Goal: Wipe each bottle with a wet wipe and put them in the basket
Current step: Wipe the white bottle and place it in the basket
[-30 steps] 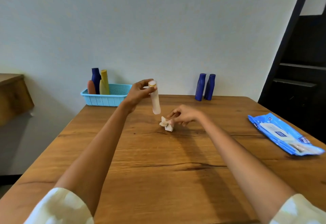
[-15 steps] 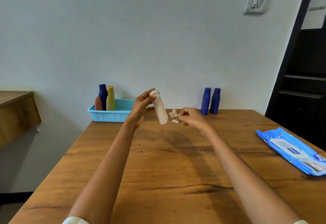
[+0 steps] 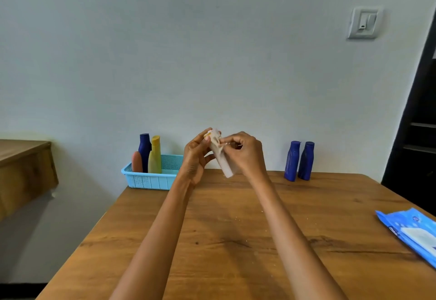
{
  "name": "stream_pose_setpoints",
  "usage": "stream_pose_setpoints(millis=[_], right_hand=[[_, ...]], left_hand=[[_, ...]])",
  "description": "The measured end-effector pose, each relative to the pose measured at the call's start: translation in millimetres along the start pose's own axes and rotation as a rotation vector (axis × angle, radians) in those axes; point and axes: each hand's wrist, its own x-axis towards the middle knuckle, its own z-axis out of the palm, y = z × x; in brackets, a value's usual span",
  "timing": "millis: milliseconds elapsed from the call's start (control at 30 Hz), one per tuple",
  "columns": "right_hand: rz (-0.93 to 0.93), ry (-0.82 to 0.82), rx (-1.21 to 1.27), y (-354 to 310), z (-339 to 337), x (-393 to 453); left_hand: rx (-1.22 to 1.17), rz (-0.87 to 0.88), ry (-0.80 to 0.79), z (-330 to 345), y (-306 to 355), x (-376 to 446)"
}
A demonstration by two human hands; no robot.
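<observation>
Both forearms are being stretched forward and raised above the table (image 3: 236,240), meeting in front of the wall; a white bottle (image 3: 224,160) is being held tilted in mid-air, its capped end gripped by the curled fingers of the left hand (image 3: 195,155); a wet wipe (image 3: 215,140) is being pinched against the bottle's upper part by the right hand (image 3: 245,151), fingers bent inward; three bottles are being kept upright in the basket (image 3: 151,178) at the far left corner; two blue bottles (image 3: 299,161) are being left standing near the wall; a pack of wipes (image 3: 412,233) is lying at the right edge.
</observation>
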Motion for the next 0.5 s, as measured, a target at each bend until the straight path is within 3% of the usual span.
stream_pose_setpoints(millis=[67,167,333,500], right_hand=[[-0.003,-0.055,-0.103,5.1,0.2,-0.4],[0.014,0.014,-0.218,10.8,-1.2,1.9],[-0.069,0.107,-0.022,0.2,7.6,1.1],[-0.05,0.071,-0.183,1.8,7.2,1.1]], left_hand=[[-0.013,0.014,0.018,-6.4,0.3,1.3],[0.011,-0.007,-0.007,-7.5,-0.1,1.3],[0.093,-0.045,-0.02,2.0,-0.1,3.4],[0.08,-0.032,0.024,0.1,3.9,3.3]])
